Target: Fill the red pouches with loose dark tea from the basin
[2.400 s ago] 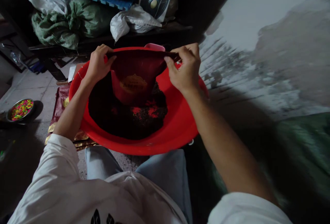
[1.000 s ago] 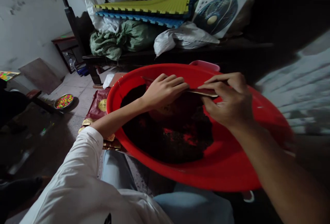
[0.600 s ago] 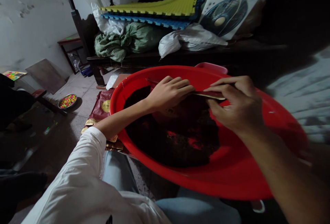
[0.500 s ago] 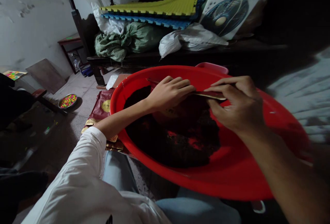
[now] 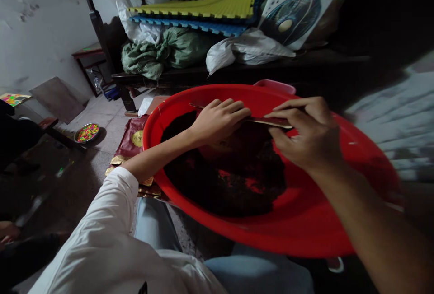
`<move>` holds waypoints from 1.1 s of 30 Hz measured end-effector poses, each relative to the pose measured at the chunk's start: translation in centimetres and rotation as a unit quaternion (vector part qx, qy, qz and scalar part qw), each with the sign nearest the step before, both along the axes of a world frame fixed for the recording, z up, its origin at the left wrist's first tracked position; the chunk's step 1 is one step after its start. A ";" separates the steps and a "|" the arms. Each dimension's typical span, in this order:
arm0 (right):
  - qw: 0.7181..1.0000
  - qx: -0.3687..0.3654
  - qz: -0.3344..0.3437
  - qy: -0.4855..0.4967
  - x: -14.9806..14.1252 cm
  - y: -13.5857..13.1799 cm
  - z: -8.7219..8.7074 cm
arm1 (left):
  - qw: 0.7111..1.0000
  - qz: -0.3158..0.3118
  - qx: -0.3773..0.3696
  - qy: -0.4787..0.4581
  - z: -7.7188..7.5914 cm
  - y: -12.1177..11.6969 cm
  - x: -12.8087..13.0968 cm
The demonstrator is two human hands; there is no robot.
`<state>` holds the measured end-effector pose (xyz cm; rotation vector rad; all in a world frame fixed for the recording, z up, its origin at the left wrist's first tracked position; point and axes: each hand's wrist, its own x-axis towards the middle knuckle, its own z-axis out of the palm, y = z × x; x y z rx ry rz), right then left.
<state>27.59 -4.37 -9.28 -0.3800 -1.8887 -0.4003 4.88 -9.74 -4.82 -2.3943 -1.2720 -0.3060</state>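
A large red basin rests over my knees and holds a heap of dark loose leaves. A dark red pouch with a gold label stands in the heap. Its top edge is pressed flat between both hands. My left hand pinches the left part of that edge, fingers closed along it. My right hand pinches the right part.
A stack of flat red and gold pouches lies on the floor left of the basin. A metal bowl of coloured bits sits farther left. Behind are a dark bench with green sacks, white bags, foam mats and a fan box.
The pouch mouth was held wide open 2.4 s ago; now it is pressed shut between my fingers. The view has swung left. In the last second the hands barely moved.
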 end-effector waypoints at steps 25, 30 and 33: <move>0.996 -0.090 -0.006 0.024 -0.3 -0.8 0.0 | 1.000 0.020 -0.012 0.004 0.7 -0.3 -0.3; 0.994 -0.089 -0.019 0.053 0.0 -0.2 -0.4 | 0.998 0.058 -0.010 -0.037 1.2 -0.1 -1.9; 0.991 -0.111 -0.016 0.066 0.5 0.5 -0.9 | 0.991 0.089 0.003 -0.098 1.6 0.3 -3.5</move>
